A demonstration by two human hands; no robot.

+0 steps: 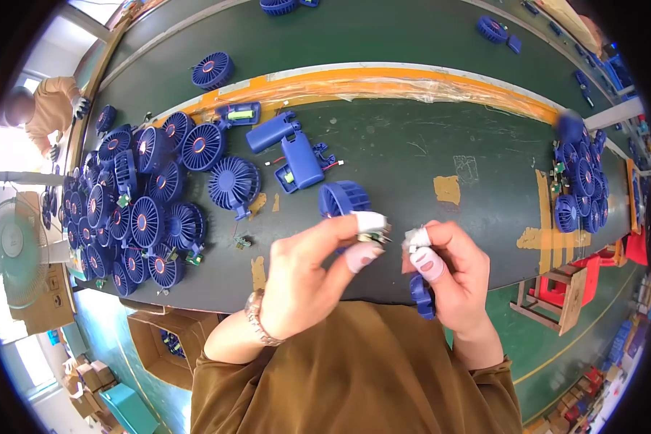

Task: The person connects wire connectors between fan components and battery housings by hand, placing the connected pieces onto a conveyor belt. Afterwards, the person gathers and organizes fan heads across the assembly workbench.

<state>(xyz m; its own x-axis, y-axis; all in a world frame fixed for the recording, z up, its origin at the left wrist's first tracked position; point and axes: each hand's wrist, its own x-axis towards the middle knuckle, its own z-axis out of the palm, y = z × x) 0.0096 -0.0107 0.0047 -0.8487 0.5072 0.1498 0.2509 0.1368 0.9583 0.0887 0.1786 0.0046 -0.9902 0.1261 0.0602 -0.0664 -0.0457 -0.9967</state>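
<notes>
My left hand (304, 264), its thumb and forefinger wrapped in white finger covers, pinches a small green circuit board (372, 236). Just behind those fingertips is a blue fan head (343, 197). My right hand (452, 278), with similar finger covers, is closed on a small white connector (415, 239) close to the board. A blue plastic piece (422, 296) shows below the right hand's fingers, partly hidden by them. Beyond the hands lie blue handle housings (303, 160) with red wires and a green cell. A loose circuit board (244, 241) rests left of my left hand.
Many blue fan heads (147, 220) are piled on the left of the dark green table (390, 145); another pile (584, 177) stands at right. An orange-taped ledge (383, 83) runs across the back. A person (50, 108) works at far left. An open cardboard box (148, 340) sits below.
</notes>
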